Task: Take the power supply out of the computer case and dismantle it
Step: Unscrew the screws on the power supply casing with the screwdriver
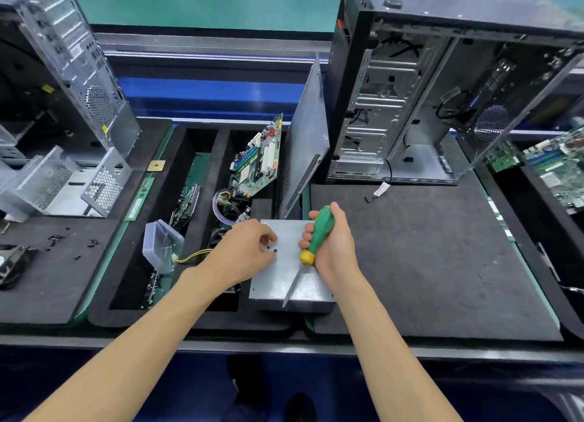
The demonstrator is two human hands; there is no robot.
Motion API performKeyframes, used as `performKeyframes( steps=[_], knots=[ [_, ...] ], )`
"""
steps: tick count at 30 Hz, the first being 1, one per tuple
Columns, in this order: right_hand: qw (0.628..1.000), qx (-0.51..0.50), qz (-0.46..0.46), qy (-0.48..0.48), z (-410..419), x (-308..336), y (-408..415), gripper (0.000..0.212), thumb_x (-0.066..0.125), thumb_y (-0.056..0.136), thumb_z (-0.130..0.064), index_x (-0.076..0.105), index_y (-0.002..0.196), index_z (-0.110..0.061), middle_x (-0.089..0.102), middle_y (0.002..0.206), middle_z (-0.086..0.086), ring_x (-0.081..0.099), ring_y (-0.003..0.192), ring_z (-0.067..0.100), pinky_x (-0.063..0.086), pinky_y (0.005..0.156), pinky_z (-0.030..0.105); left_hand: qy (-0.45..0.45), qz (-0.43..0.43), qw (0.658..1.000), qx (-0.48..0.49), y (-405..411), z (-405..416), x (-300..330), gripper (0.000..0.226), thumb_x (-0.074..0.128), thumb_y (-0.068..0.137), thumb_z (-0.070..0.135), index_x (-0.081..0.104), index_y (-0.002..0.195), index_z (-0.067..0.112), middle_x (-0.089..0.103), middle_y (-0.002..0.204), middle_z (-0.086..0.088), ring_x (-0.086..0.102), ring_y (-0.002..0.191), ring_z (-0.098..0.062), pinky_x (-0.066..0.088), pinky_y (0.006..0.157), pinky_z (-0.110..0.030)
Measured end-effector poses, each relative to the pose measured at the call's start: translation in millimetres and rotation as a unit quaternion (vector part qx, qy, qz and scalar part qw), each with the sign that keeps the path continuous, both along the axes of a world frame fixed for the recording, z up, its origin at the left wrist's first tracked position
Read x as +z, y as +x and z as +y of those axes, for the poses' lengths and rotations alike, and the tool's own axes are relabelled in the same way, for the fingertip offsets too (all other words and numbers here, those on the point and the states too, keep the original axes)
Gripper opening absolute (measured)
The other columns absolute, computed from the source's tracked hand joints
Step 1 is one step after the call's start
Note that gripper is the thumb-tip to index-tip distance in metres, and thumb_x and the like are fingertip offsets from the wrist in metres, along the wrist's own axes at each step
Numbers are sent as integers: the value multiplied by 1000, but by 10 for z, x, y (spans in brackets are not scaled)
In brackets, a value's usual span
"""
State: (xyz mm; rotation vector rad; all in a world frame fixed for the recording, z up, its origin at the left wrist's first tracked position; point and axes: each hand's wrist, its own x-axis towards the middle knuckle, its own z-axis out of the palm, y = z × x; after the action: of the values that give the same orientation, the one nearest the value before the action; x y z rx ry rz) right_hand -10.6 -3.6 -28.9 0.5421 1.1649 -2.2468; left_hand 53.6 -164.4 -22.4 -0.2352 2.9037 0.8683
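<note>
Forearms reach in from the near edge of the worktop [442, 263] and meet over the power supply [286, 282], a grey metal box lying flat just ahead of the person, already out of the computer case [426, 99]. Its long axis runs away from the person, near end at the foam edge, far end under the hands. The left hand [246, 251] rests on the box's far left corner, fingers curled in a pinch at a small dark screw [275, 250] lying on the lid; whether the fingertips actually hold it or a second one cannot be told. The right hand [331, 241] is wrapped round the green and yellow handle of a screwdriver [311, 241], held point-down and idle, its blade slanting back toward the person across the lid without engaging any fastener. The screw lies just right of the left fingertips, so the left hand is the nearer one, and judging by this the screw gets lifted away next, probably to the clear plastic box [161, 244] close on the left. Beyond stand a motherboard [259, 159] on edge in the foam tray, a leaning side panel [308, 137], and the opened case upright at the far right.
</note>
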Motion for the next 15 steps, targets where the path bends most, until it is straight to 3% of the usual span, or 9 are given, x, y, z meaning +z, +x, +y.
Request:
performKeyframes(
  steps=[5, 9, 15],
  knots=[
    [1000, 4, -4, 1, -3, 3, -8, 43, 49, 105, -49, 56, 98, -7, 49, 61, 3, 43, 49, 14, 39, 45, 25, -41, 15, 999, 4, -16, 167, 28, 11, 67, 85, 10, 75, 90, 15, 60, 82, 8, 62, 83, -16, 51, 78, -32],
    [1000, 8, -4, 0, 3, 18, -6, 43, 48, 106, -48, 56, 98, -7, 49, 61, 2, 43, 51, 14, 39, 46, 25, -57, 12, 998, 21, -13, 199, 14, 20, 59, 84, 5, 77, 86, 14, 67, 83, 5, 63, 85, -18, 47, 73, -27],
    [1000, 13, -12, -13, 38, 28, -12, 43, 48, 106, -48, 57, 99, -6, 49, 61, 3, 43, 52, 15, 39, 49, 26, -63, 0, 997, 35, -35, 224, 13, 22, 58, 81, 4, 77, 83, 15, 68, 81, 6, 64, 83, -18, 53, 74, -31]
  ],
)
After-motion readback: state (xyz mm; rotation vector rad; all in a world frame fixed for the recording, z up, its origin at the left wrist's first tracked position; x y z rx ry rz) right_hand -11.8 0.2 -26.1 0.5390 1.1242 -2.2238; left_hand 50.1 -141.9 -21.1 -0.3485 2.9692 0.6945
